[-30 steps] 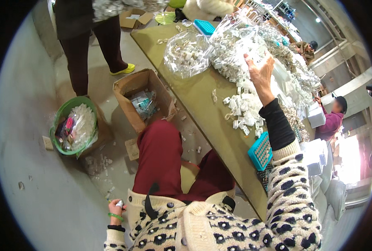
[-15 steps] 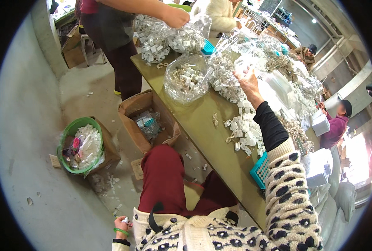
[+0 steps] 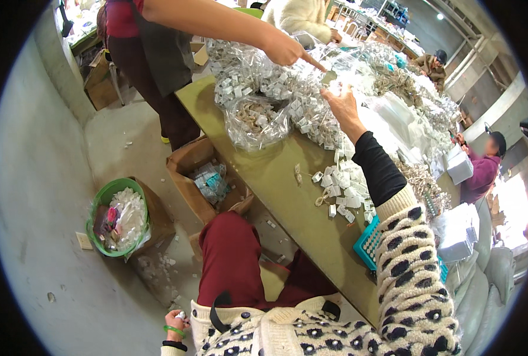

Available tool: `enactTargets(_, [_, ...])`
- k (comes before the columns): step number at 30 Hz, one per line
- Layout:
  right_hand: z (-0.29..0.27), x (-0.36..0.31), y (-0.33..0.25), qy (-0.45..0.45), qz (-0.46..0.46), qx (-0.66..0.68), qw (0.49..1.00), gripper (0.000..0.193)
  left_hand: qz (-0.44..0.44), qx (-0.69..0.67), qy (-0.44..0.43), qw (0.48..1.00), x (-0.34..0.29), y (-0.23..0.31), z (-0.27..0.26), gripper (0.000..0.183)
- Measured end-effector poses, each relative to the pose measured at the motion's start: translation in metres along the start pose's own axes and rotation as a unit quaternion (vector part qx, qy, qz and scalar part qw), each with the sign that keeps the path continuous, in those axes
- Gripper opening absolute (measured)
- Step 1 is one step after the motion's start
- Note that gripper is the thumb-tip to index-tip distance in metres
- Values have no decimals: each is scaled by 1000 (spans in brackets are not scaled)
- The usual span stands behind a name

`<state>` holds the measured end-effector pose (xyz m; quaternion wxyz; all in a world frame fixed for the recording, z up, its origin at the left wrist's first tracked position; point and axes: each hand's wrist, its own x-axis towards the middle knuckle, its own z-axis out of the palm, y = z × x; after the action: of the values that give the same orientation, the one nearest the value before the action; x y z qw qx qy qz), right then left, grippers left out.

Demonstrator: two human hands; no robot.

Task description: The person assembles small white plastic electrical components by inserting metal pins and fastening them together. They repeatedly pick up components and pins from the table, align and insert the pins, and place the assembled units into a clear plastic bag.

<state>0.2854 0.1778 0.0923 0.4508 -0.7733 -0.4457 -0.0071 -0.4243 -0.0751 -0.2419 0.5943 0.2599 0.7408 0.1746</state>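
Note:
My right hand [image 3: 342,108] reaches over the table into the heap of clear bags. Its fingers are bent, and glare washes out the tips and whatever they hold. A co-worker's hand [image 3: 285,48] stretches in from the left, index finger extended close to my fingertips. A small greyish piece [image 3: 329,76] shows between the two hands. Below them is a clear bag [image 3: 257,124] of small white parts with cords. Loose white plastic parts [image 3: 348,188] lie near my right forearm. Low by my side, my left hand [image 3: 177,320] is closed around a small white piece.
The green table [image 3: 276,181] runs diagonally. A teal tray [image 3: 368,243] lies beside my right sleeve. Beneath the table edge stands an open cardboard box [image 3: 181,160] with bagged parts. A green basin [image 3: 92,216] with white scraps is at the left. Other people are around the table.
The co-worker's arm has reached right, across the bags, towards my right hand. The near bags have shifted and now cover the teal tray behind them. My right hand has moved slightly left.

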Motion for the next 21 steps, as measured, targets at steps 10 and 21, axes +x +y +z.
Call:
enactTargets(10, [27,20,15,76,-7,-49,996,27,17,36,13,999,-8,6,-1,12])
enactTargets(21, [-17,123,-54,186,-97,94,973,22,10,41,9,999,-11,14,1,8])
